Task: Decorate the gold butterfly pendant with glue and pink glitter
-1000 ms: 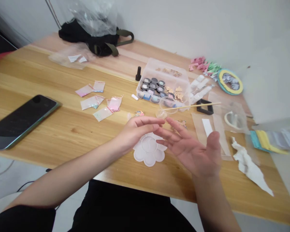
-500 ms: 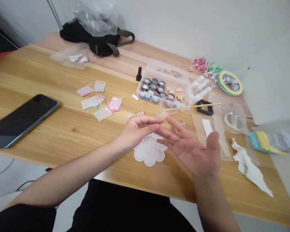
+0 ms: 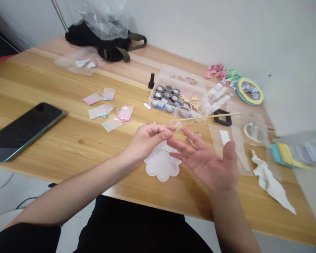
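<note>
My left hand is closed, thumb pressed against its fingers. Its fingertips meet the fingertips of my right hand, and anything pinched there is too small to make out. My right hand is palm up with fingers spread and thumb apart. Below both hands lies a white flower-shaped palette, partly covered by them. Just beyond the fingertips stands a small clear cup. A thin wooden stick rests across a clear round lid. Some small patterned pieces show behind my right fingers.
A clear box of small pots and gold-coloured pieces stands at the back. Several small sachets and a phone lie to the left. On the right are a black square frame, a crumpled tissue and white bottles.
My left fingers have curled in more, with the thumb drawn slightly back against my right fingertips. My right hand has shifted slightly left. The things on the table stay put.
</note>
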Demonstrator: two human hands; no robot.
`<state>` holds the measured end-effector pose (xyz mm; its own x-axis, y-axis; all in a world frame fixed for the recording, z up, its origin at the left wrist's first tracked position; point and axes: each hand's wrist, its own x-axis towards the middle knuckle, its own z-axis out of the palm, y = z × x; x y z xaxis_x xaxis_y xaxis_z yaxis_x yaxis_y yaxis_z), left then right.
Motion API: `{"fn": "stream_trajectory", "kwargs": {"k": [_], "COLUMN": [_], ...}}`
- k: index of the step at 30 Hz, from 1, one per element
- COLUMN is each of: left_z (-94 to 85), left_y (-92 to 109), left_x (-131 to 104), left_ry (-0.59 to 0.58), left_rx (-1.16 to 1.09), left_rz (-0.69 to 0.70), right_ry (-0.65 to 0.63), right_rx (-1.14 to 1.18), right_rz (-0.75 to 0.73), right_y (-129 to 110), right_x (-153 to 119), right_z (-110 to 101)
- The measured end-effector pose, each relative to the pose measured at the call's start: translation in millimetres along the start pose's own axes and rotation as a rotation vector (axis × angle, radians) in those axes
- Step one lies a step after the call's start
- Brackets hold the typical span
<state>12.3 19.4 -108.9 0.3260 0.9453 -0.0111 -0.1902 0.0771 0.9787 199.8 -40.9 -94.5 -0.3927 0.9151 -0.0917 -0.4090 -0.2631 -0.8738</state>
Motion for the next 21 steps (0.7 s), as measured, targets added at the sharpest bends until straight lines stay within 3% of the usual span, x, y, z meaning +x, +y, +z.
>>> {"fn": "stream_trajectory", "kwargs": {"k": [7,14,21], "left_z": [0.0,1.8,-3.5], "left_y": [4.4,7.5,0.5], "left_x": [0.2,-1.2,1.3], "left_ry": [0.107,0.076,0.051], "left_rx": [-0.025,-0.022,0.152], "left_rz": [0.077,0.175,0.407], "right_ry": [0.048,0.038,0.055], "right_rx": [0.022,0.075,0.094], "right_rz": [0.032,0.009,0.021], "right_y": [-2.8,-4.3,-5.2], "right_x": [0.3,2.1,1.3], "right_z": [-0.1,-2.0,-0.4]}}
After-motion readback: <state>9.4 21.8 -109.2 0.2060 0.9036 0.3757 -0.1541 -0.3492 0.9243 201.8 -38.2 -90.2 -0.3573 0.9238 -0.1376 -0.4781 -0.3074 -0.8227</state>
